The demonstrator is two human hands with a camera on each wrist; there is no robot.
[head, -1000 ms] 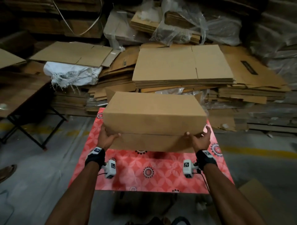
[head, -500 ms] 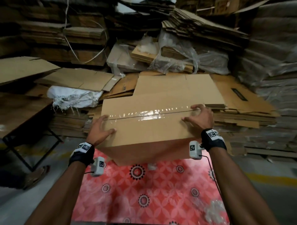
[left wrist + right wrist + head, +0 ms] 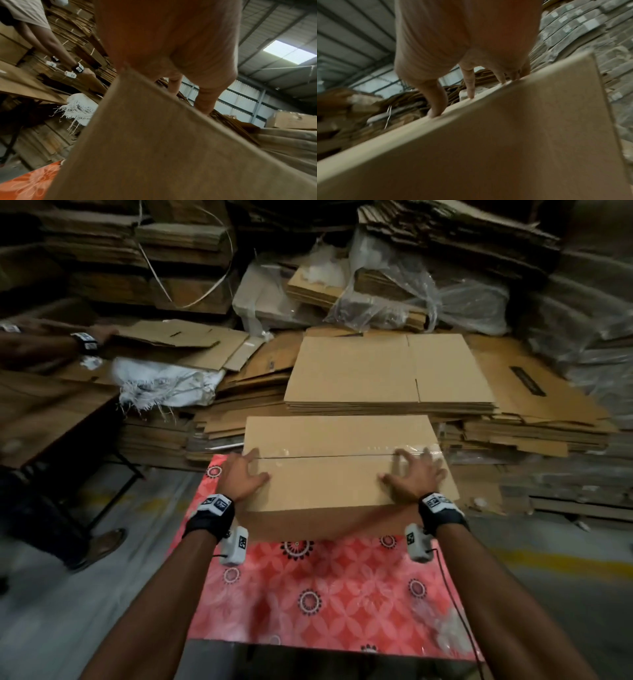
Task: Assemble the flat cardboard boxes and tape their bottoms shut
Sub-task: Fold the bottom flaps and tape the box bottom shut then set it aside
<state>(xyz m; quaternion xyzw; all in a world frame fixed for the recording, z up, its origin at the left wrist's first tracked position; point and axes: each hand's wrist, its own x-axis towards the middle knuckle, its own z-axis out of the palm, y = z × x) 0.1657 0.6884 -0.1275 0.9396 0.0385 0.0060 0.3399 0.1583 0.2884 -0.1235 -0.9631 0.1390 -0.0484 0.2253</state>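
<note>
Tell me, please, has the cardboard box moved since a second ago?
Yes. The cardboard box has been turned taped seam up and now sits at the far end of the red patterned table, both hands pressing flat on top.

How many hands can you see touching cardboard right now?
3. The left hand and right hand press flat on the taped box on the table; another person's hand holds flat cardboard at far left. Others may be hidden.
</note>
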